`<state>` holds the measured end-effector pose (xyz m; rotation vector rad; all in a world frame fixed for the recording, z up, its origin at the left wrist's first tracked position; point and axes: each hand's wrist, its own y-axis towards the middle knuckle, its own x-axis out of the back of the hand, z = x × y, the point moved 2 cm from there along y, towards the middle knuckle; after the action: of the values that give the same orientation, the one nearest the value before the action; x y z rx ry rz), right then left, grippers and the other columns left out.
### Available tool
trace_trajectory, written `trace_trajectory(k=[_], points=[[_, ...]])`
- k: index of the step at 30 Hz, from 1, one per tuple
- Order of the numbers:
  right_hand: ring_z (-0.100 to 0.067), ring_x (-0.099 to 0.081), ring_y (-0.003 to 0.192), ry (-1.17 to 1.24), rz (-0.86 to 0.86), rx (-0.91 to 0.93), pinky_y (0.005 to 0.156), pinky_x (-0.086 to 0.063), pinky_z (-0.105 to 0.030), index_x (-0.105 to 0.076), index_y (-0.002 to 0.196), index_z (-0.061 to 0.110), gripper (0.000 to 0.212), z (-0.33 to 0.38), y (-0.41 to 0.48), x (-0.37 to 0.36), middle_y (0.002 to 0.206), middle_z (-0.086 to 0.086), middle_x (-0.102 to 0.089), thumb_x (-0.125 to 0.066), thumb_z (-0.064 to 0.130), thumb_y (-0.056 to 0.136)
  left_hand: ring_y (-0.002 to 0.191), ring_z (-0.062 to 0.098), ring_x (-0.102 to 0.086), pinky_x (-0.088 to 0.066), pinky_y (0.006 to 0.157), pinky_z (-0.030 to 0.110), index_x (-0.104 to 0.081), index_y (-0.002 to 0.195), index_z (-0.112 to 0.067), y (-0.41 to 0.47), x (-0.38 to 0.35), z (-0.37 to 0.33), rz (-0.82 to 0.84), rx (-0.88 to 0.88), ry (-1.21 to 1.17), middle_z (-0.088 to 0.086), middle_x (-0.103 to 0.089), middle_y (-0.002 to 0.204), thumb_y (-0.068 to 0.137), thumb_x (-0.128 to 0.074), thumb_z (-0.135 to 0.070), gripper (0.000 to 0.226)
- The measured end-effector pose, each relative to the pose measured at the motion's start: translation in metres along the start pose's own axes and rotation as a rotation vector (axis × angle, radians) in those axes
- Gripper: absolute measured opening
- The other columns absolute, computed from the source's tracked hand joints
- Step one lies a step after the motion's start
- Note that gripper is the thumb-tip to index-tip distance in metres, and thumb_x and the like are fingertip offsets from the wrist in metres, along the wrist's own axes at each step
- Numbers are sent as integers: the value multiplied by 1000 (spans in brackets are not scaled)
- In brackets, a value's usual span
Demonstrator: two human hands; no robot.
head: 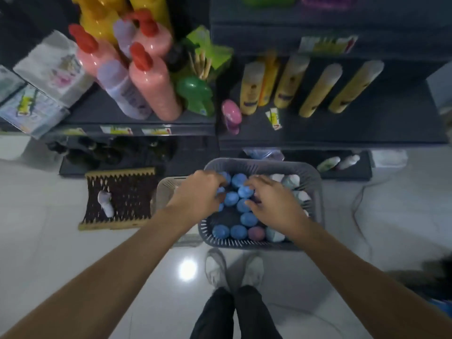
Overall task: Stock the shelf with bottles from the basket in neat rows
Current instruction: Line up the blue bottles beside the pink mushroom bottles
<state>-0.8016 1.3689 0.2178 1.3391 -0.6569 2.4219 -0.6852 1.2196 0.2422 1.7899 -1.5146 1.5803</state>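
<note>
Bottles (231, 198), bodies hidden in basket (259, 165)

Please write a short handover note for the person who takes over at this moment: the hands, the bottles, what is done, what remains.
The left hand is in the basket, fingers curled over the blue-capped bottles; the grip is not clear.
The right hand is beside it, likewise curled; the grip is not clear.
The basket stands on the floor before the shelf, nearly full, with white-capped bottles on its right side.
The shelf holds yellow bottles; no blue-capped one shows there.
Done: nothing visibly stocked.
Left: lift the bottles out and set them in neat rows.
</note>
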Motion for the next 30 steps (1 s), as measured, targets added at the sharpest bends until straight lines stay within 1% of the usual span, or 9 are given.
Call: trace_trajectory(k=[3, 7, 8, 10, 14, 18, 23, 28, 30], points=[[-32, -59, 111, -23, 31, 21, 83, -49, -41, -59, 127, 19, 43, -22, 21, -56, 127, -5, -59, -69, 24, 85, 102, 34, -65, -49, 90, 61, -45, 107, -31, 20, -59, 16, 122, 38, 126, 0, -62, 109, 76, -54, -32, 32], [-29, -64, 105, -133, 22, 100, 75, -45, -32, -67, 120, 17, 43, -42, 56, -113, 118, -4, -65, -76, 20, 78, 117, 27, -58, -43, 99, 47, -59, 124, -20, 47, -109, 21, 212, -49, 441, 4, -55, 126, 91, -58, -11, 34], [-28, -66, 100, -149, 19, 123, 72, -46, -30, -69, 114, 17, 40, -47, 64, -126, 113, -3, -67, -78, 19, 75, 119, 27, -56, -44, 99, 45, -60, 125, -18, 53, -119, 23, 214, -55, 496, 5, -55, 128, 93, -57, -11, 33], [-31, -65, 100, -120, 61, 155, 75, -53, -36, -68, 110, 16, 34, -57, 74, -150, 111, -3, -65, -76, 15, 77, 121, 28, -54, -47, 95, 42, -62, 125, -15, 64, -138, 30, 236, -49, 544, 8, -55, 129, 96, -54, -12, 30], [-29, -64, 98, -79, 41, 209, 75, -50, -38, -70, 107, 13, 27, -66, 80, -171, 106, -4, -68, -72, 9, 80, 114, 35, -61, -52, 81, 42, -65, 123, -9, 70, -156, 35, 288, -35, 543, 14, -55, 130, 98, -49, -10, 29], [-28, -63, 97, -91, 28, 238, 77, -52, -42, -71, 105, 13, 26, -69, 85, -173, 102, -6, -69, -68, 4, 81, 105, 36, -67, -54, 75, 40, -66, 119, -6, 74, -158, 32, 245, -43, 577, 14, -60, 123, 99, -46, -11, 29], [-30, -66, 88, -90, 10, 254, 69, -56, -45, -73, 94, 12, 25, -62, 83, -159, 93, -6, -71, -74, 0, 72, 102, 31, -68, -55, 77, 39, -67, 116, -8, 71, -148, 28, 214, -56, 543, 10, -67, 114, 99, -48, -12, 26], [-29, -66, 86, -83, -78, 209, 66, -55, -37, -73, 94, 16, 25, -43, 66, -113, 92, -4, -69, -79, 12, 70, 109, 33, -64, -51, 89, 44, -62, 121, -12, 53, -110, 15, 199, -41, 466, 12, -59, 122, 96, -51, -9, 28], [-29, -65, 89, -106, -87, 189, 70, -53, -37, -73, 96, 18, 22, -30, 59, -85, 94, -3, -69, -78, 18, 74, 110, 31, -62, -47, 92, 44, -62, 119, -16, 43, -87, 9, 196, -48, 442, 9, -58, 121, 91, -57, -8, 29]])
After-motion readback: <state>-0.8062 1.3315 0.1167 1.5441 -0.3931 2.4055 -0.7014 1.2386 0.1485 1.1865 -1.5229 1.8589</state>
